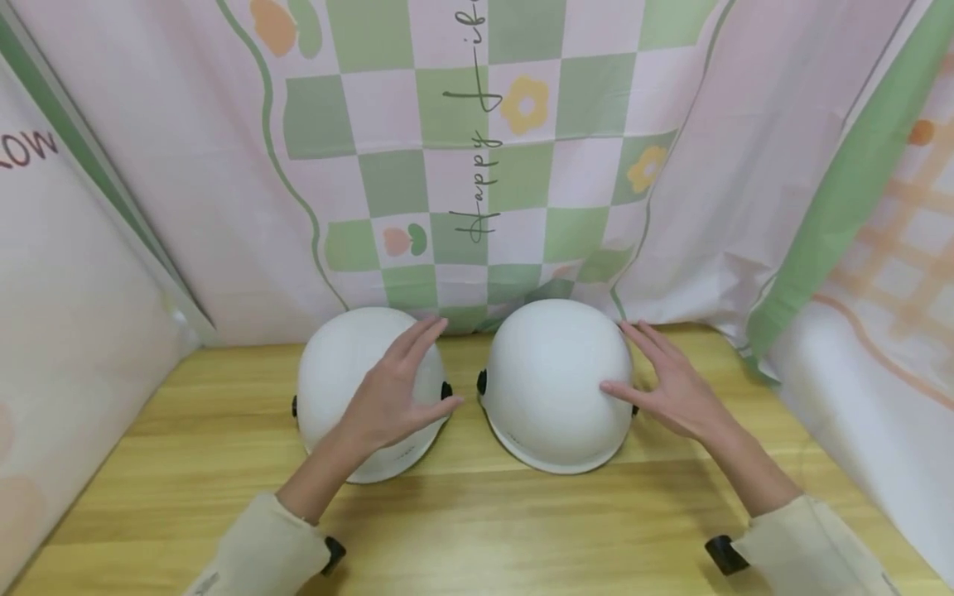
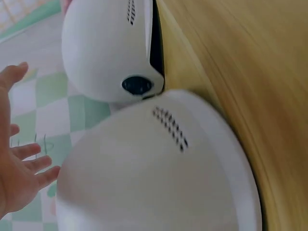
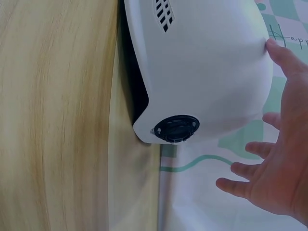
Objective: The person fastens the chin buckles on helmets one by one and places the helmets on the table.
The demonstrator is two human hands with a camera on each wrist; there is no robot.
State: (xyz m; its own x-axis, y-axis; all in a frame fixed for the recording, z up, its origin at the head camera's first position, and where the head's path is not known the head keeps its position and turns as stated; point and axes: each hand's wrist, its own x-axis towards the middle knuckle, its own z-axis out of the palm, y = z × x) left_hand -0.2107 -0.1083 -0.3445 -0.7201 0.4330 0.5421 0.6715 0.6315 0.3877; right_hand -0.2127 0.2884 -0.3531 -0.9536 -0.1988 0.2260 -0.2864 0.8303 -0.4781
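Observation:
Two white helmets stand side by side on the wooden table, domes up. Over the left helmet (image 1: 335, 364) is my left hand (image 1: 389, 397), its fingers extended and thumb spread to the right; the left wrist view shows the little finger close to the dome, and I cannot tell whether it touches. My right hand (image 1: 674, 393) is at the right side of the right helmet (image 1: 555, 381), fingers spread. In the right wrist view its thumb (image 3: 281, 55) reaches the dome's edge. A black round side fitting (image 3: 177, 128) and small vent holes (image 3: 163, 14) show on that helmet.
The wooden table (image 1: 477, 530) meets a hanging cloth with green checks (image 1: 455, 174) just behind the helmets. More cloth panels (image 1: 82, 223) enclose the left and right sides. A narrow gap separates the two helmets. Black straps (image 1: 726, 555) show at both sleeve cuffs.

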